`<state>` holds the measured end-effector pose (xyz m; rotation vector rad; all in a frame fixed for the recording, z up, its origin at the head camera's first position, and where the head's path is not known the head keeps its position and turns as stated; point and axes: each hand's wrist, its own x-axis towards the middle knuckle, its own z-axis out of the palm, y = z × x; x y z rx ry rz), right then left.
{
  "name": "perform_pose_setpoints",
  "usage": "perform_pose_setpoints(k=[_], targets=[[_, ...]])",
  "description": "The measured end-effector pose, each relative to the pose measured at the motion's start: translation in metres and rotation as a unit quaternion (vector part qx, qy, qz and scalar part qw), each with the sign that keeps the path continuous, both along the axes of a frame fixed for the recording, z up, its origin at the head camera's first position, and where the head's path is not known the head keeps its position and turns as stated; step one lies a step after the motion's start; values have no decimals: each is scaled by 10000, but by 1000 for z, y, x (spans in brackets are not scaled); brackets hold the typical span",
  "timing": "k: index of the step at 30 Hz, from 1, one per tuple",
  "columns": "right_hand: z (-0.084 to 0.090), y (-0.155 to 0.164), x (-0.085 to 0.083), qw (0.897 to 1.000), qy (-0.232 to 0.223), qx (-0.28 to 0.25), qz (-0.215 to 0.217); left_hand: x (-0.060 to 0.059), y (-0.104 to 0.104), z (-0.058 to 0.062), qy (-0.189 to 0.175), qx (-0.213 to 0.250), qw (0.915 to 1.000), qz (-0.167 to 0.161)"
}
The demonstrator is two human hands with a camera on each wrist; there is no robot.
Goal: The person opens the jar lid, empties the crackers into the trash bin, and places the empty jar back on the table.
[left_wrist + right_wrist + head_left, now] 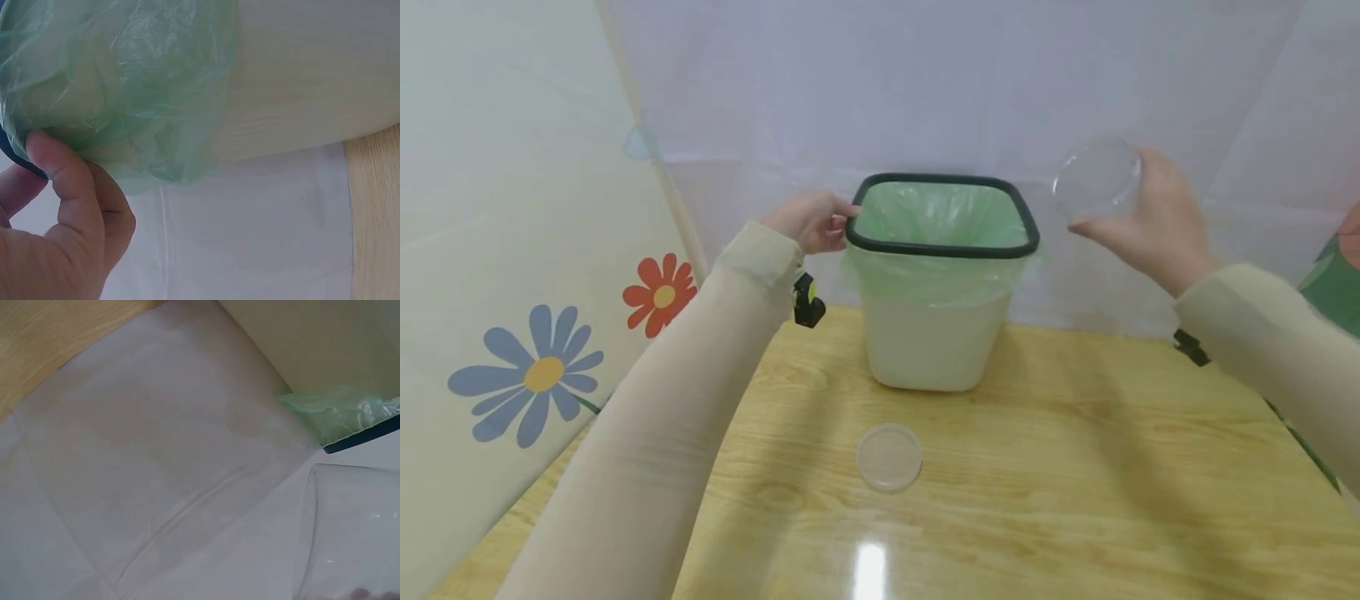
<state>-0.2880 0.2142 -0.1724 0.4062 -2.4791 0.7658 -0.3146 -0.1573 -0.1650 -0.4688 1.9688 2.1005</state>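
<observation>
A cream-coloured trash bin (936, 333) stands upright on the table, its black rim (943, 250) holding a green bag (175, 75) folded over the edge. My left hand (816, 221) pinches the left side of that rim, with thumb and fingers on either side of it in the left wrist view. To the right of the bin and raised about as high as its rim, my right hand (1165, 221) grips a clear round container (1097, 179). The container is tipped on its side; its open mouth (312, 531) and see-through wall show in the right wrist view.
A flat, round translucent lid (889, 457) lies on the wooden table (1037, 500) in front of the bin. Close behind the bin hangs a pale cloth backdrop (850, 83). At the left is a flower-printed panel (542, 208).
</observation>
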Motion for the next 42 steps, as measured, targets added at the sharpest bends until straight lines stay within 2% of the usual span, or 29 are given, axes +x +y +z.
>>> perform_pose_setpoints(k=[5, 11, 15, 25, 33, 39, 42], targets=[[-3, 2, 4, 9995, -171, -254, 40, 1, 0, 0, 51, 48, 10000, 69], [-13, 7, 13, 9974, -463, -547, -15, 2, 0, -3, 164, -12, 9998, -94], [-18, 10, 19, 9949, -633, -778, -66, 4, 0, -4, 185, 30, 9998, -83], [-35, 22, 35, 9907, -692, -1159, -179, 2, 4, -1, 19, 435, 9990, 100], [-46, 27, 47, 9852, -898, -1460, -20, 4, 7, 2, -33, 685, 9974, 217], [-54, 28, 53, 9848, -901, -1484, -40, 4, 8, -3, -48, 719, 9968, 349], [-56, 30, 55, 9846, -904, -1498, -25, 5, 8, -4, -7, 843, 9960, 287]])
